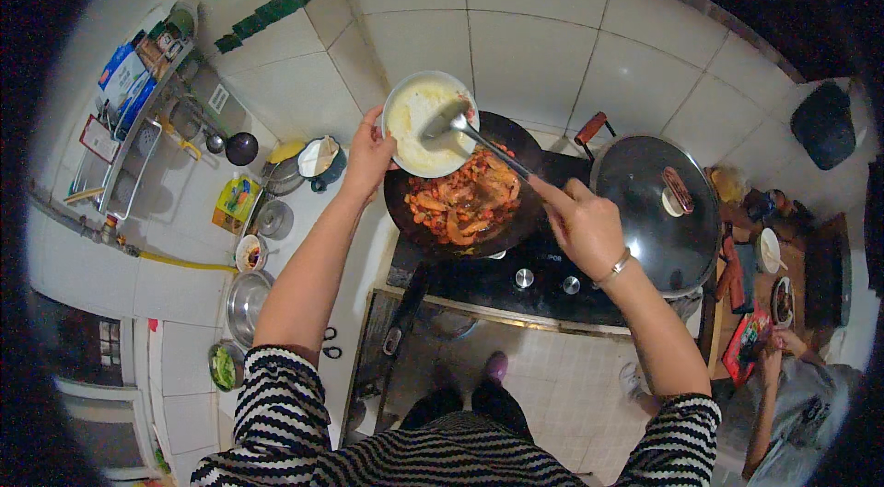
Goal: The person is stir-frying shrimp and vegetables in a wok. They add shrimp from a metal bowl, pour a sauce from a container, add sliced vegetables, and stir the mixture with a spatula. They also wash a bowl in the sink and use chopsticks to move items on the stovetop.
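Observation:
My left hand (pixel 371 159) grips the rim of a white bowl (pixel 414 166), which is tilted above the far left part of a dark wok (pixel 407 238). A pale yellowish residue coats the inside of the bowl. In my right hand (pixel 587 228) is the handle of a metal ladle (pixel 494 150), its head inside the bowl. Below lies reddish-brown food in sauce (pixel 463 200), in pieces and strips, filling the wok's bottom. The wok sits on the left side of a black gas stove (pixel 559 311), and its long handle (pixel 407 311) points toward me.
A large lidded pan (pixel 649 238) covers the stove's right side. On the left counter stand a metal basin (pixel 247 307), scissors (pixel 332 342) and a bowl of green vegetables (pixel 224 368). Another person (pixel 794 390) is at the right, beside a wooden table (pixel 749 235). Utensils hang from a rack (pixel 148 135).

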`<act>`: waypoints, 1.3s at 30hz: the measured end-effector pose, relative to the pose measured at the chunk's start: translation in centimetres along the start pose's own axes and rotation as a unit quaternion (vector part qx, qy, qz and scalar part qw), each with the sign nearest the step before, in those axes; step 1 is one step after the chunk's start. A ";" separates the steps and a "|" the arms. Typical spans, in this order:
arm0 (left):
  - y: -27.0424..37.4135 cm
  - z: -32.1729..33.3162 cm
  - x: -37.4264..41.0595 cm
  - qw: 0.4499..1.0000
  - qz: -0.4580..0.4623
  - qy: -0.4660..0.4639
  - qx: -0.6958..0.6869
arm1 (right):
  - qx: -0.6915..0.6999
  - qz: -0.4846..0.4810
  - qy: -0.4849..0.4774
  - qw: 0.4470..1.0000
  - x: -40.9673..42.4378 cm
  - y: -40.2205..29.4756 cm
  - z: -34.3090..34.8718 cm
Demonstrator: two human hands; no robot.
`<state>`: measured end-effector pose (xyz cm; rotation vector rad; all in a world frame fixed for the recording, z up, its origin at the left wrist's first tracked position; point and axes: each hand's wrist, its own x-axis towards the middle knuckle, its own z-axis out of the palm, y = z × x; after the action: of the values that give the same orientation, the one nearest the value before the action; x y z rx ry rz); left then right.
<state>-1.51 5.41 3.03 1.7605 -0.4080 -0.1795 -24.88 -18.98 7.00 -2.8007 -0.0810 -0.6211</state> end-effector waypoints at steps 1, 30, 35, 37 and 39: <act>0.3 0.4 0.0 1.000 -0.001 -0.001 0.002 | 0.005 -0.005 0.022 1.000 0.5 -0.4 -0.1; 0.4 0.6 0.1 0.999 0.015 0.050 -0.011 | -0.016 -0.030 -0.013 0.999 2.0 1.4 -0.8; 0.2 -0.6 1.5 0.990 0.066 0.060 0.113 | -0.033 -0.021 -0.066 0.997 -0.5 3.1 0.0; 0.0 -1.0 1.9 0.982 0.108 0.089 0.130 | -0.032 -0.017 -0.074 0.997 -0.7 2.6 -0.4; 0.0 -0.5 2.5 0.969 0.183 0.118 0.119 | -0.010 -0.015 -0.032 0.999 -0.1 2.0 -1.1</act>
<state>0.97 5.00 3.36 1.8777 -0.5903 0.3525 -25.22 -21.17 7.48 -2.8439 -0.1295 -0.5427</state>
